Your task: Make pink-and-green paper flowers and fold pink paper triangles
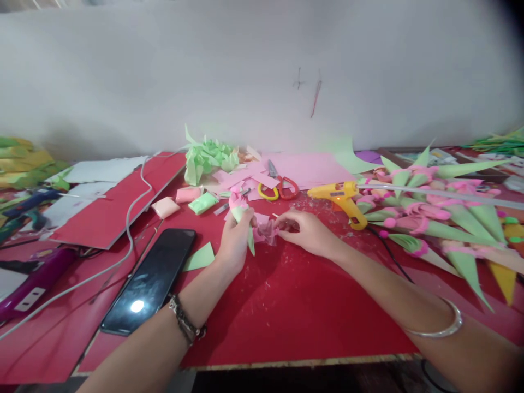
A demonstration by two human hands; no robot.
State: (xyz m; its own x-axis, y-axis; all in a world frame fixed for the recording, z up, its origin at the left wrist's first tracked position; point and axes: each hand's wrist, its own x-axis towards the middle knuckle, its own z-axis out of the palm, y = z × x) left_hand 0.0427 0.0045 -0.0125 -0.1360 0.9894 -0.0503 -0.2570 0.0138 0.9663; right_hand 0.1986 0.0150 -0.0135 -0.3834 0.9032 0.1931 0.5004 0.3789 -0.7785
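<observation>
My left hand (237, 240) is closed around a green paper cone (238, 213) with pink at its top; its pointed tip slants down toward me. To its right, my right hand (307, 232) has its thumb and fingertips pinched at the edge of a crinkled, see-through pink plastic packet (268, 232). That packet lies low over the red table, between my two hands. A yellow glue gun (338, 196) rests just beyond my right hand. Scissors (282, 185) with red and yellow handles lie behind my hands.
Many finished green and pink paper cones (442, 213) are heaped at the right. A black phone (151, 281) lies at left, near a purple power strip (36, 284) and a white cable (131, 229). Small clay packets (203, 203), pink paper sheets (311, 166) and green scraps (208, 158) lie behind.
</observation>
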